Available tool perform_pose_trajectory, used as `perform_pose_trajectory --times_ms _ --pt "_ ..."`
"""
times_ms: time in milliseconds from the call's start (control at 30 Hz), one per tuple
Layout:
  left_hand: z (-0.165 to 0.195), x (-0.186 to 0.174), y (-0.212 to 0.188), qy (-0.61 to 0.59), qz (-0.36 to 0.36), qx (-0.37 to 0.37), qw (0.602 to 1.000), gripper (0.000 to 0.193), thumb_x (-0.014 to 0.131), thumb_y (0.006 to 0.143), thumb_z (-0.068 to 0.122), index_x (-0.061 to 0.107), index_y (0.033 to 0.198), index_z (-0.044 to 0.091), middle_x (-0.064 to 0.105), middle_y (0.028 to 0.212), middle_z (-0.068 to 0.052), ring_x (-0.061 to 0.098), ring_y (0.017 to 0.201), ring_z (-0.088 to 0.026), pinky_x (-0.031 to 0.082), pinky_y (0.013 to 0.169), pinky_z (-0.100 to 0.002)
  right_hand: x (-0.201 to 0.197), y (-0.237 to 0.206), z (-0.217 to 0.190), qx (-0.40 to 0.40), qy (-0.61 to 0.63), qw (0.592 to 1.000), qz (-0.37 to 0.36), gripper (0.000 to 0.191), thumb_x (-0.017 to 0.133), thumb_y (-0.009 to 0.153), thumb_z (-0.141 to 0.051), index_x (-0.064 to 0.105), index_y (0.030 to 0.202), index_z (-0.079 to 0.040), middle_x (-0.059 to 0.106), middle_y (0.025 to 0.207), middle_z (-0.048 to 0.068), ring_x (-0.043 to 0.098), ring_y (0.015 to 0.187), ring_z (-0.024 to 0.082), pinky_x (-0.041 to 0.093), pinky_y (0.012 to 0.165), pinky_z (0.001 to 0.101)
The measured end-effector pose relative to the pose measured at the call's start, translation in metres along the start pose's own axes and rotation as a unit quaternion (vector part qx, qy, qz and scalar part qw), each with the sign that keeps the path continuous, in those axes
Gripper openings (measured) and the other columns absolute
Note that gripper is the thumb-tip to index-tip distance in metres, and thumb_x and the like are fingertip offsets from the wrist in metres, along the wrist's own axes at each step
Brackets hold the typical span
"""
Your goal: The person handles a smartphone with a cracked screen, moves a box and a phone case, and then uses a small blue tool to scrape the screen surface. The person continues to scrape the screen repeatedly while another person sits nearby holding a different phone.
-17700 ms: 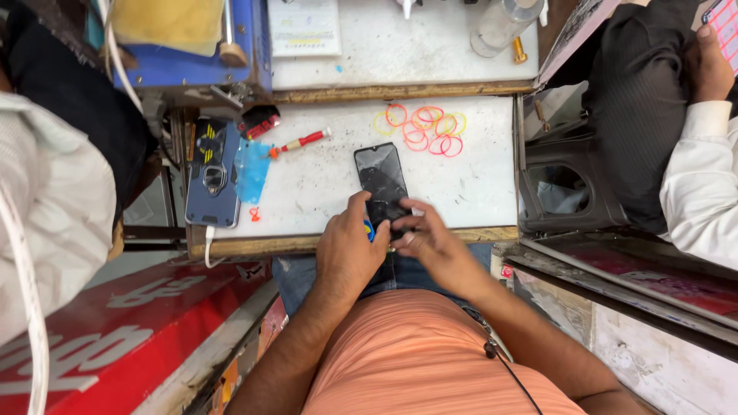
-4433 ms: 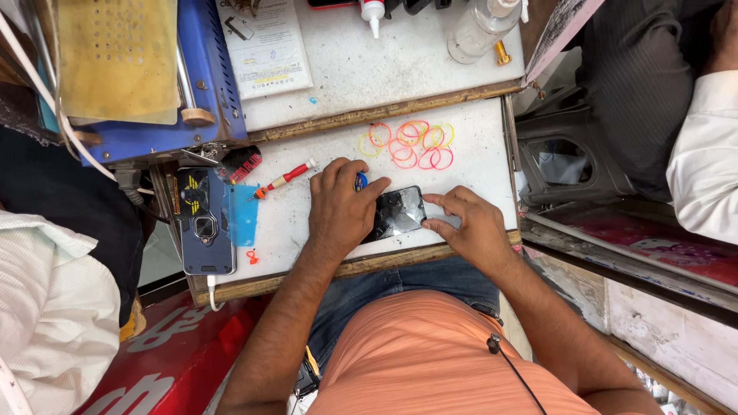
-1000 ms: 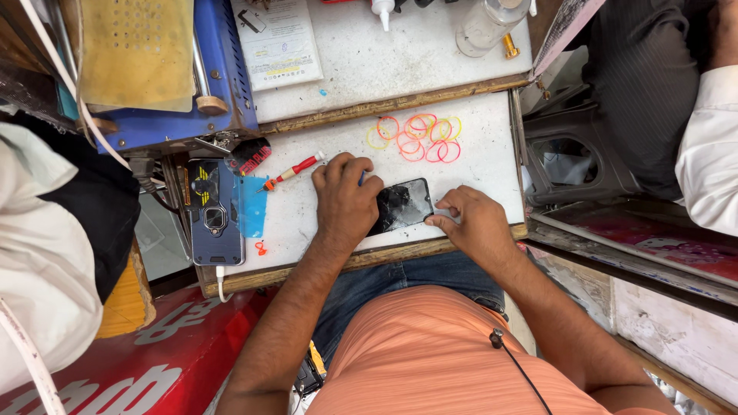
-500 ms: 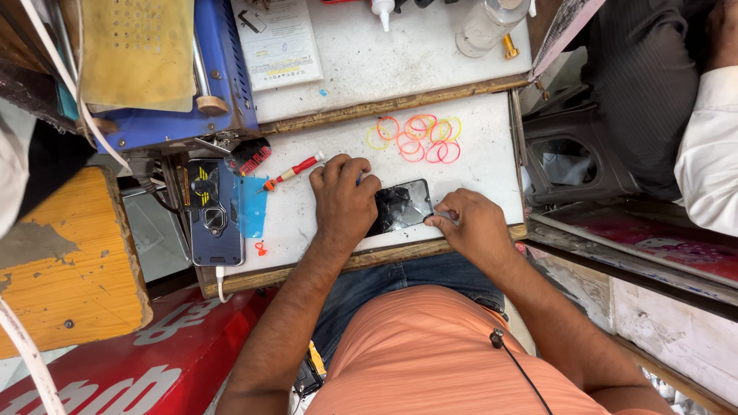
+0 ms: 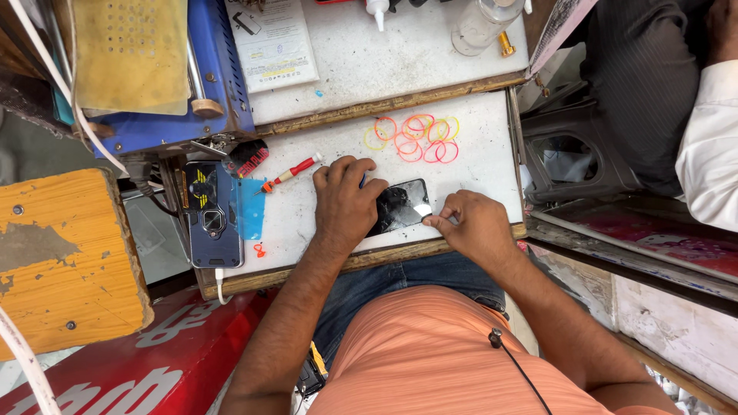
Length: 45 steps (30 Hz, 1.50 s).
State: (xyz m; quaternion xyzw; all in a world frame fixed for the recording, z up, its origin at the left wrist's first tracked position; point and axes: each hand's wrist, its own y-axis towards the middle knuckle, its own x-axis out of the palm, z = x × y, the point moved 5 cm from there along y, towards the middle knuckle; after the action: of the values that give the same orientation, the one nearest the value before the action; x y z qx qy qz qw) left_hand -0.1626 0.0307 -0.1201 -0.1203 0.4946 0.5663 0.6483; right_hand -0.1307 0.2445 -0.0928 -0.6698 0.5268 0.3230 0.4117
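A black phone (image 5: pixel 400 205) with a cracked screen lies flat on the white worktop (image 5: pixel 477 165). My left hand (image 5: pixel 344 201) presses down on its left end, fingers curled over it. My right hand (image 5: pixel 470 225) pinches at the phone's right edge with thumb and forefinger; a small white patch shows on the glass there, and whether a tool is between the fingers cannot be told. A red-handled screwdriver (image 5: pixel 290 173) rests on the worktop just left of my left hand.
Several pink, orange and yellow rubber bands (image 5: pixel 413 138) lie behind the phone. A dark phone case (image 5: pixel 211 215) and blue sheet (image 5: pixel 250 207) sit at the left. A blue machine (image 5: pixel 215 77), leaflet (image 5: pixel 270 42) and clear bottle (image 5: pixel 480 23) stand further back. A yellow wooden stool (image 5: pixel 65 257) sits left; another person (image 5: pixel 711 131) right.
The yellow wooden stool has come fully into view at the left where white cloth was. My hands stay on the phone, the right fingers shifting slightly along its right edge.
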Motion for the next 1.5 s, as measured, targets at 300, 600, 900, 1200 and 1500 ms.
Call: perform_pose_trajectory --times_ms 300,600,900,1200,1500 --pt "-0.001 -0.002 0.0 0.005 0.023 -0.015 1.0 0.013 0.073 0.087 0.002 0.077 0.09 0.015 0.063 0.118 -0.003 0.053 0.121 -0.027 0.035 0.103 -0.051 0.002 -0.001 -0.001 -0.021 0.013 1.0 0.017 0.037 0.088 0.077 -0.039 0.07 0.077 -0.006 0.066 0.073 0.007 0.065 0.066 0.026 0.052 0.061 0.0392" --pt "-0.008 0.0 -0.001 0.048 0.013 -0.062 0.997 0.014 0.074 0.082 0.0 0.075 0.081 0.014 0.065 0.11 0.001 0.055 0.114 -0.025 0.035 0.095 -0.049 0.0 -0.003 -0.006 -0.068 0.029 0.996 0.042 0.032 0.083 0.08 -0.037 0.072 0.087 -0.008 0.064 0.075 0.006 0.066 0.067 0.024 0.052 0.061 0.0382" --pt "-0.002 -0.006 0.0 0.066 0.041 -0.034 0.996 0.014 0.074 0.079 0.0 0.074 0.079 0.014 0.064 0.11 -0.001 0.055 0.111 -0.025 0.035 0.093 -0.049 -0.001 -0.003 -0.008 -0.027 0.017 0.999 0.009 0.029 0.086 0.079 -0.034 0.073 0.085 -0.008 0.065 0.074 0.006 0.065 0.065 0.024 0.053 0.061 0.0385" --pt "-0.011 -0.021 0.001 0.017 0.004 0.006 1.0 0.017 0.078 0.083 0.007 0.078 0.096 0.017 0.064 0.1 0.002 0.055 0.103 -0.023 0.037 0.087 -0.045 -0.005 -0.011 -0.013 -0.037 0.017 0.998 0.051 0.038 0.09 0.074 -0.036 0.074 0.092 -0.007 0.068 0.082 0.008 0.068 0.074 0.025 0.055 0.065 0.0379" --pt "-0.01 -0.025 -0.005 -0.007 0.006 0.045 0.999 0.021 0.074 0.092 0.007 0.081 0.104 0.023 0.061 0.104 0.002 0.052 0.103 -0.024 0.039 0.089 -0.044 -0.003 -0.012 -0.016 -0.03 0.016 0.998 0.054 0.046 0.09 0.072 -0.037 0.071 0.098 -0.004 0.07 0.09 0.009 0.07 0.08 0.025 0.056 0.067 0.0378"
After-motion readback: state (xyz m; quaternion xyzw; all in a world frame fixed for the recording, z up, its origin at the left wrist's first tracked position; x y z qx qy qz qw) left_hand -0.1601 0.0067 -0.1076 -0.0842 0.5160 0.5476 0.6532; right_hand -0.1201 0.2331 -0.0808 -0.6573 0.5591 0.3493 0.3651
